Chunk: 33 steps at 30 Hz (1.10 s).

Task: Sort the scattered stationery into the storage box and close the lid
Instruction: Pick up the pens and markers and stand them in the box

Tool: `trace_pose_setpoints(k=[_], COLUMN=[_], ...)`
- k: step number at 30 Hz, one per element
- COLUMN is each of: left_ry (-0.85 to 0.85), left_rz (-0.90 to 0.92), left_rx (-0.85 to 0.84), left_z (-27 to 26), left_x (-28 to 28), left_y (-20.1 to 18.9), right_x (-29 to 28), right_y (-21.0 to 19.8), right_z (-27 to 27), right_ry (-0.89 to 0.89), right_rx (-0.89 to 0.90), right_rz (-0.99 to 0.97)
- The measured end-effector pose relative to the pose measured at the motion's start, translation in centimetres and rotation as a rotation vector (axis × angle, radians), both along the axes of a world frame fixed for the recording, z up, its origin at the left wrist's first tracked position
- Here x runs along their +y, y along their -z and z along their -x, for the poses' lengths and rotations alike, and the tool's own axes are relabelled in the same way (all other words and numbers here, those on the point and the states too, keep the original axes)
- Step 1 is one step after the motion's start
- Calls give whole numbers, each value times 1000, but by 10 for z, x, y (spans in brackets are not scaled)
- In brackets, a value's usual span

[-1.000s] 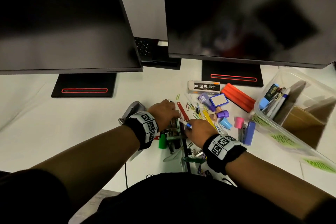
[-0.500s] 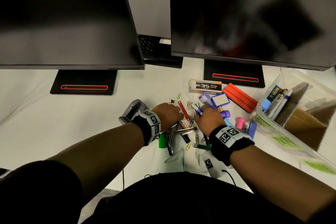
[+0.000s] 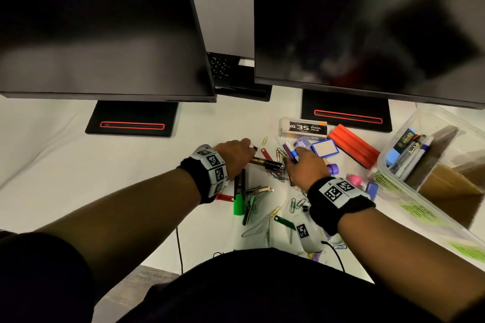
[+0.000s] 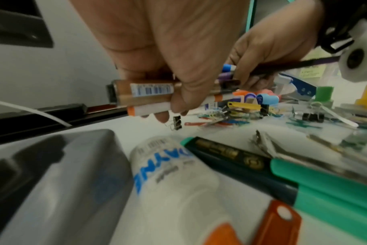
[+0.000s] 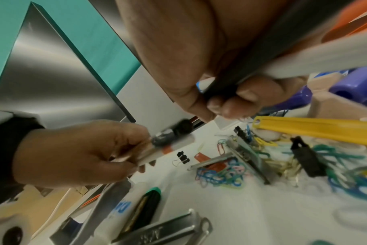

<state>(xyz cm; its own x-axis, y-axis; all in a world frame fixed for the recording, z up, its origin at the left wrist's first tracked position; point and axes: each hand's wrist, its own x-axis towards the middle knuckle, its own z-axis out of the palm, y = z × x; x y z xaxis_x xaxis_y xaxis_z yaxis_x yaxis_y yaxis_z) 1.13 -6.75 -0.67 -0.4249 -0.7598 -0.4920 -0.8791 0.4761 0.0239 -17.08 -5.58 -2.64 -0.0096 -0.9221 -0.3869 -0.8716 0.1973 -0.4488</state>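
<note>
My left hand (image 3: 240, 156) grips a copper marker with a black cap (image 3: 263, 164) and a white marker with orange bands (image 4: 149, 110), held just above the desk. My right hand (image 3: 301, 165) grips a bundle of pens, among them a blue-capped one and a purple one (image 3: 290, 151); the right wrist view shows a dark and a white barrel (image 5: 262, 66) in its fist. The clear storage box (image 3: 420, 207) stands open at the right and holds pens (image 3: 412, 152) and a brown carton (image 3: 446, 181). No lid is in view.
Paper clips, binder clips, key tags, a green marker (image 3: 238, 202), a staples box (image 3: 304, 128), a red block (image 3: 353, 145) and small stamps lie between my hands and the box. A grey stapler (image 4: 52, 182) and a glue stick (image 4: 174, 182) lie under my left wrist. Two monitors overhang the desk's back.
Both hands have moved away from my body toward the far side of the pile. The left hand now holds markers off the desk; the right keeps its pens.
</note>
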Motion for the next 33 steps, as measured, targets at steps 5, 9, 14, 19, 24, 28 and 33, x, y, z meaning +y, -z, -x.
trace_pose_setpoints(k=[5, 9, 14, 19, 24, 28, 33], left_ry=[-324, -432, -422, -381, -405, -493, -549], left_rz=[-73, -140, -77, -58, -63, -69, -131], left_rx=[61, 132, 52, -70, -46, 23, 112], left_z=[-10, -10, -19, -35, -45, -44, -33], left_x=[3, 10, 13, 14, 20, 22, 20], left_y=[-3, 10, 13, 12, 20, 25, 28], right_x=[-3, 6, 22, 37, 36, 29, 26], right_y=[1, 1, -9, -6, 3, 4, 6], right_z=[-11, -17, -29, -57, -45, -25, -18], right_ry=[-85, -278, -647, -1062, -1090, -1028, -948], right_rx=[-7, 23, 68, 97, 195, 241, 278], right_rz=[-19, -124, -106, -156, -180, -150, -112])
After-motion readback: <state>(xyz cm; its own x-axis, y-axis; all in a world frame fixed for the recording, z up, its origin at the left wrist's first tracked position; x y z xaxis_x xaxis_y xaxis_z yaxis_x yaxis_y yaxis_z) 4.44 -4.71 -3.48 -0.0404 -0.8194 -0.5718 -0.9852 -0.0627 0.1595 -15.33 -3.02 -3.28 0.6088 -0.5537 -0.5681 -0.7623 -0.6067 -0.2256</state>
